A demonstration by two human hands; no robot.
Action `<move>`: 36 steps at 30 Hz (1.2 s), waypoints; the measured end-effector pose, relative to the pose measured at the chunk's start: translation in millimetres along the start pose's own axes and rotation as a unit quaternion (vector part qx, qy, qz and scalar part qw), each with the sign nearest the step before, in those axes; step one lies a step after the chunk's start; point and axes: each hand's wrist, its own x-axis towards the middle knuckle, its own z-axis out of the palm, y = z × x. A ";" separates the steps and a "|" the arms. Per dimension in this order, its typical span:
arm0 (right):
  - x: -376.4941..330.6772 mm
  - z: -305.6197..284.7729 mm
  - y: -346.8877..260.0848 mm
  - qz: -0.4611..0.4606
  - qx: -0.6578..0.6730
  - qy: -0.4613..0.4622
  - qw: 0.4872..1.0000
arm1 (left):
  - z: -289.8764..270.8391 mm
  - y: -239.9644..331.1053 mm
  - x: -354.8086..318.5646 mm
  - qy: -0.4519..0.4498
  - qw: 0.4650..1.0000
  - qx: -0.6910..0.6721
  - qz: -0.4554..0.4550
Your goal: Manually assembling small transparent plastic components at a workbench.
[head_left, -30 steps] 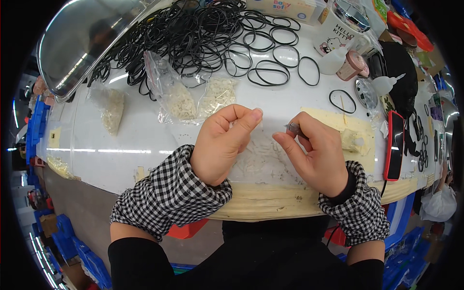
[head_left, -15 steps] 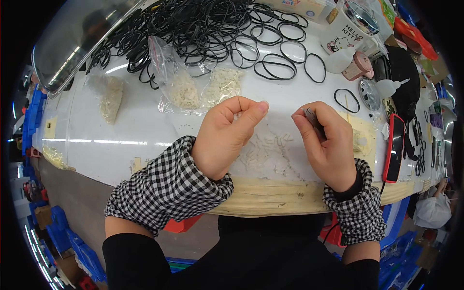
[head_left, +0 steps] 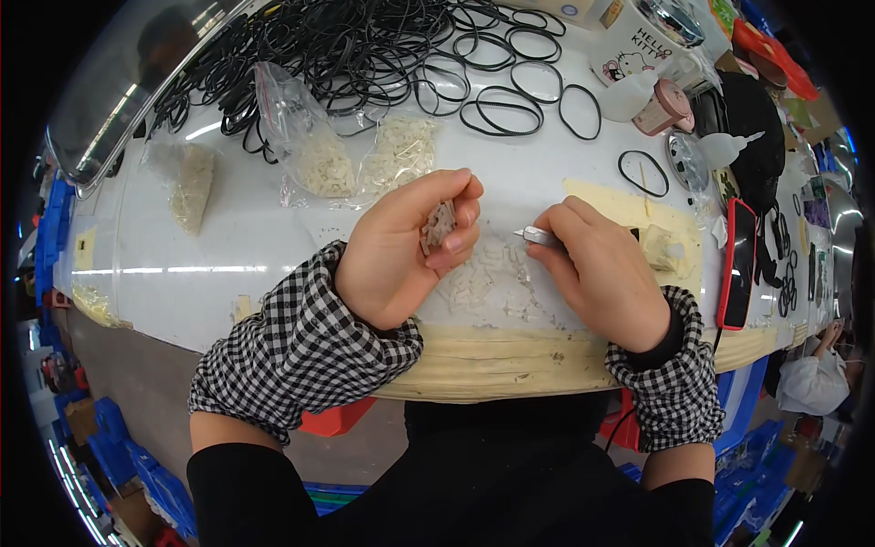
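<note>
My left hand is turned palm up, with curled fingers cupping a small heap of translucent whitish pieces. In my right hand, a short silver craft knife is pinched between thumb and fingers. Its pointed tip faces left, apart from the left hand. Under and between the hands, loose whitish pieces lie scattered on the white tabletop. Beyond the left hand are two clear bags of similar pieces, an open upright-necked bag and a flatter bag.
A tangle of black rubber loops covers the back. Another filled bag lies at left. On the right are a red-edged phone, a squeeze bottle, a pink-labelled jar and a white tub. Yellow tape lines the front edge.
My left hand has rolled over from a thumb-and-finger pinch to palm up, showing the pieces in it. My right hand has turned palm down and lowered slightly, with the knife tip now visible.
</note>
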 end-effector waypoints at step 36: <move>2.9 0.2 -13.3 -0.038 0.118 0.092 0.988 | 6.1 -4.8 -4.1 -0.131 0.988 0.083 -0.030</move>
